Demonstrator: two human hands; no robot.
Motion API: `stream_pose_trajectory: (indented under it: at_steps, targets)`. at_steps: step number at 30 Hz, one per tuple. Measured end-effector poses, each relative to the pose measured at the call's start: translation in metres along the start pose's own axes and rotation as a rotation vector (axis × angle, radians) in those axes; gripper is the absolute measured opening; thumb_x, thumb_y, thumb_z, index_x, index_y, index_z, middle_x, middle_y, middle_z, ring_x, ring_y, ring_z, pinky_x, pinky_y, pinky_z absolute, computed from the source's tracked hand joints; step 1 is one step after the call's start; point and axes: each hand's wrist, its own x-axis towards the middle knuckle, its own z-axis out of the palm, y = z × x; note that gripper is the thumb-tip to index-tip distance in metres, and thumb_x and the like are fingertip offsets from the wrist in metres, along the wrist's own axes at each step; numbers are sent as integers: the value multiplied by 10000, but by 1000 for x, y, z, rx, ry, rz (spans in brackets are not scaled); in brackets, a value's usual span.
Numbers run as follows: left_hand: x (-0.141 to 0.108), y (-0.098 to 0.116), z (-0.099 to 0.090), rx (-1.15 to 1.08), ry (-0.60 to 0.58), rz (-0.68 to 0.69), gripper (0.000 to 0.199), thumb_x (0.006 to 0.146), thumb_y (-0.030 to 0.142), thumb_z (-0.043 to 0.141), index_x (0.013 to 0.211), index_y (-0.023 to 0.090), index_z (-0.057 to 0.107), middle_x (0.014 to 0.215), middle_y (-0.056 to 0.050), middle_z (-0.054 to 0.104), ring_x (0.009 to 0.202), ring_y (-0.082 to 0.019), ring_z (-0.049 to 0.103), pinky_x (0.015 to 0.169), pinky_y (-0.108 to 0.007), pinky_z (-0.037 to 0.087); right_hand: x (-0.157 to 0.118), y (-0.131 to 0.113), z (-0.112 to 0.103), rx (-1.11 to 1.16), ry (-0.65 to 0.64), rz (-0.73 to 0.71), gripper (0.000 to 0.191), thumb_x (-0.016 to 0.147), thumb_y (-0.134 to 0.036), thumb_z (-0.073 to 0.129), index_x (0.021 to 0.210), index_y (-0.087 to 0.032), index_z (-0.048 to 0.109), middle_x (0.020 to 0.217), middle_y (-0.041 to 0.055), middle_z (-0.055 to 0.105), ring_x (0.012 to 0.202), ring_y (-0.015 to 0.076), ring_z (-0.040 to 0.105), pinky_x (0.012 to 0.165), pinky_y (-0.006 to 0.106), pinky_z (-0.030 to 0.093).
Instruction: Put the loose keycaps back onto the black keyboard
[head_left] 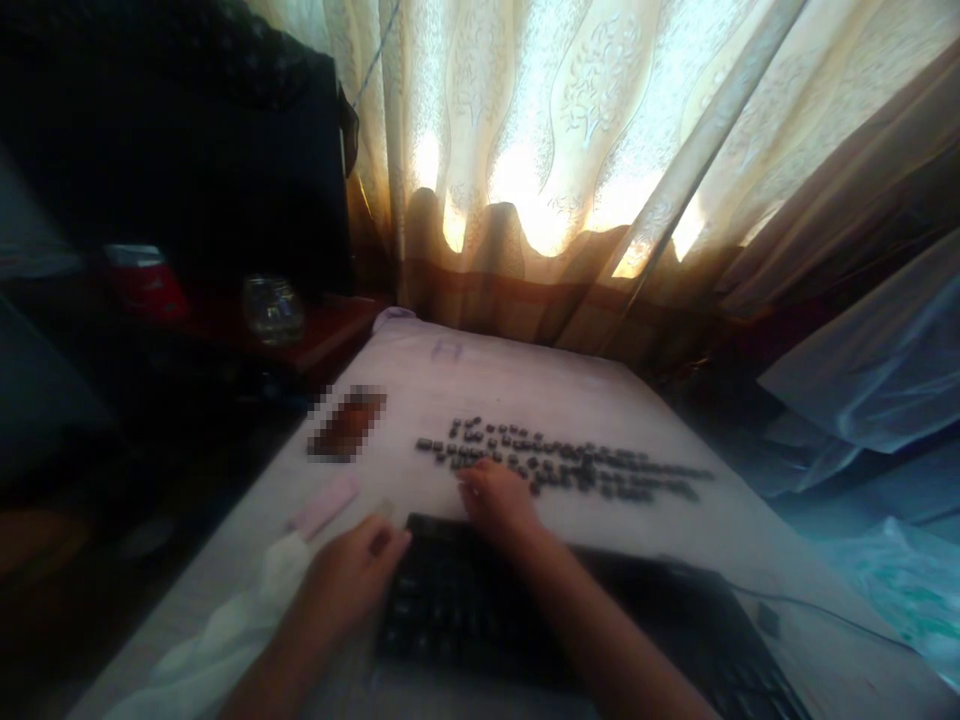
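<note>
A black keyboard (pixel 450 600) lies on a pale table along its near side, its middle crossed by my right forearm. Beyond it, many loose dark keycaps (pixel 577 465) are spread in uneven rows. My right hand (pixel 499 500) reaches over the keyboard's far edge to the near left keycaps, fingers bent together; whatever they hold, if anything, is too small to name. My left hand (pixel 356 570) is at the keyboard's left corner with thumb and fingers curled close; its contents cannot be made out.
Left of the keycaps lie a pink item (pixel 324 505), a blurred-out brown picture (pixel 349 425) and a white cloth (pixel 232 620). A cable (pixel 825 608) runs right. Behind at left stand a dark screen (pixel 187 170), a red container (pixel 150 285) and a glass jar (pixel 272 310).
</note>
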Motion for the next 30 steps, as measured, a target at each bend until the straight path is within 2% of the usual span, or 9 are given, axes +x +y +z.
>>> stream_pose_trajectory:
  at_steps: [5,8,15,21,26,30]
  targets:
    - [3,-7,4,-23,86,77,357,890,485,363,776,224,577,696,-10,644,689,-203,618,648,-291,395,33,-14,4,-74,3,3,306,965,-211,459,1116,-238,724,1092,112,691,1008,223,660,805,301,491]
    - [3,-9,4,-18,105,86,339,886,465,366,758,227,570,677,-3,621,668,-196,606,636,-285,387,43,-15,8,-104,-12,-3,297,945,-174,482,1097,-223,733,1079,127,689,1015,229,656,804,304,484]
    - [2,-8,2,-12,133,84,355,887,489,357,708,233,526,620,16,561,612,-175,565,604,-272,360,40,-10,6,-118,6,-17,284,957,-213,488,1048,-236,756,1105,113,679,1036,230,636,815,299,472]
    - [0,-3,-2,-17,103,56,315,889,447,383,719,230,536,658,4,610,663,-183,612,629,-273,375,52,-13,7,-121,18,-23,231,924,-308,579,1035,-218,761,1142,112,673,1081,246,609,843,307,473]
    - [0,-4,-1,0,114,65,319,900,448,396,713,231,536,655,8,609,667,-184,614,630,-276,366,58,-16,15,-109,20,-16,208,912,-270,587,973,-210,777,1095,116,682,1054,239,617,831,308,479]
    - [0,-4,-2,29,121,58,301,905,415,421,710,227,554,659,9,621,673,-180,616,632,-272,365,53,-17,9,-65,31,-22,220,929,-263,575,1022,-202,765,1117,113,676,1064,236,616,852,307,472]
